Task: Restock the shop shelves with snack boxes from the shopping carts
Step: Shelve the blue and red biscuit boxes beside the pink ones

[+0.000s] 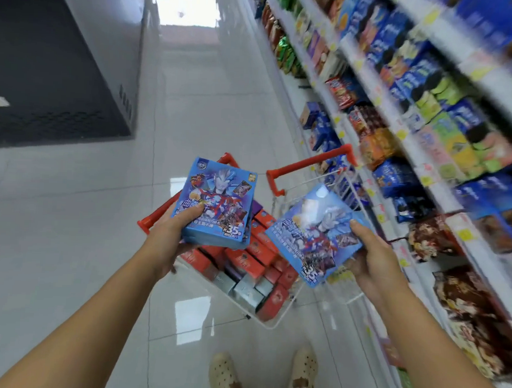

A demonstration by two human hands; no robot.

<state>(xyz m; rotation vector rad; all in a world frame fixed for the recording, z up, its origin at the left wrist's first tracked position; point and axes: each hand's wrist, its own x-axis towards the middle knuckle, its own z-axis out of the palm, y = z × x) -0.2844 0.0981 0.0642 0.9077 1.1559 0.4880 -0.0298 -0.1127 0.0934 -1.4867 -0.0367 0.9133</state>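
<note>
My left hand (170,240) grips a blue snack box (219,204) with a cartoon hero print, held upright above the cart. My right hand (372,257) holds a second blue snack box (314,234) of the same kind, tilted and blurred, to the right of the first. Below both stands a white wire shopping cart (275,320) with red handles (309,164), filled with several red, orange and silver boxes (254,264). Along the right run the shop shelves (426,160), packed with snack packets and boxes.
A dark grey freezer cabinet (54,73) stands at the left of the aisle. The glossy white tiled floor (209,103) stretches ahead. My two feet in beige shoes (264,373) are at the bottom. Yellow price tags line the shelf edges.
</note>
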